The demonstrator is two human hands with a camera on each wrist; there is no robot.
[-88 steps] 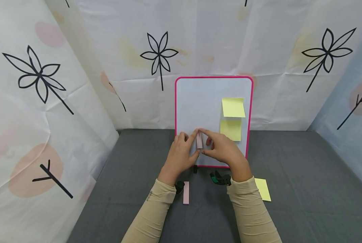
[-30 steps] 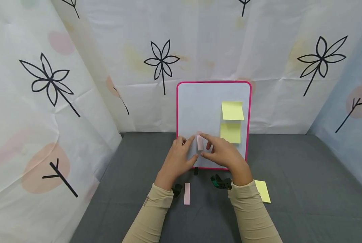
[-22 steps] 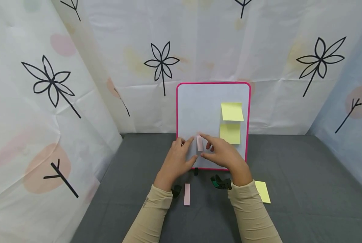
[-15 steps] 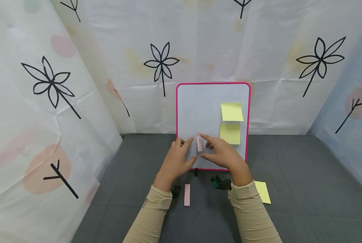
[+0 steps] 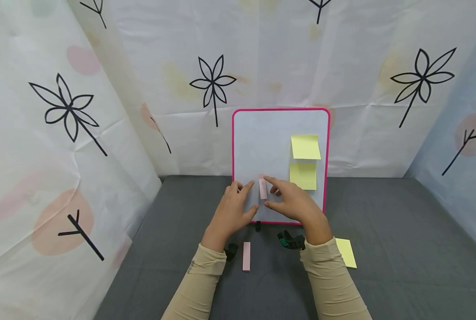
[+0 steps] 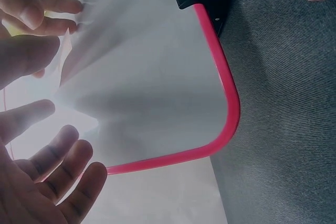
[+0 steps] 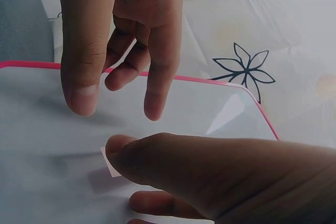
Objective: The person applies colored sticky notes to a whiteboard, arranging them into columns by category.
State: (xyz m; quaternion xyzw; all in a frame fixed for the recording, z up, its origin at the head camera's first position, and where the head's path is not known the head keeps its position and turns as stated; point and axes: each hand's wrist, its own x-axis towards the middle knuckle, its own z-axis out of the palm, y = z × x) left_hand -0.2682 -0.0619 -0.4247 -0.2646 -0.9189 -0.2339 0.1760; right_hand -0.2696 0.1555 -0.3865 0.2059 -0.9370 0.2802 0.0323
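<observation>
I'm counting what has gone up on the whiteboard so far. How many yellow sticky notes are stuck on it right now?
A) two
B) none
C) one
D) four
A: two yellow sticky notes sit one above the other on the right side of the whiteboard, while a further yellow pad lies on the grey surface, off the board.

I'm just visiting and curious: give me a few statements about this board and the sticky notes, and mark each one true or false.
1. Two yellow notes are stuck on the board. True.
2. The board's frame is blue. False: it is pink.
3. Both hands are at a narrow pink note on the board. True: the left hand and the right hand meet there.
4. A pink pad lies on the grey table. True.
5. The yellow pad lies left of the arms. False: it lies to the right.
</observation>
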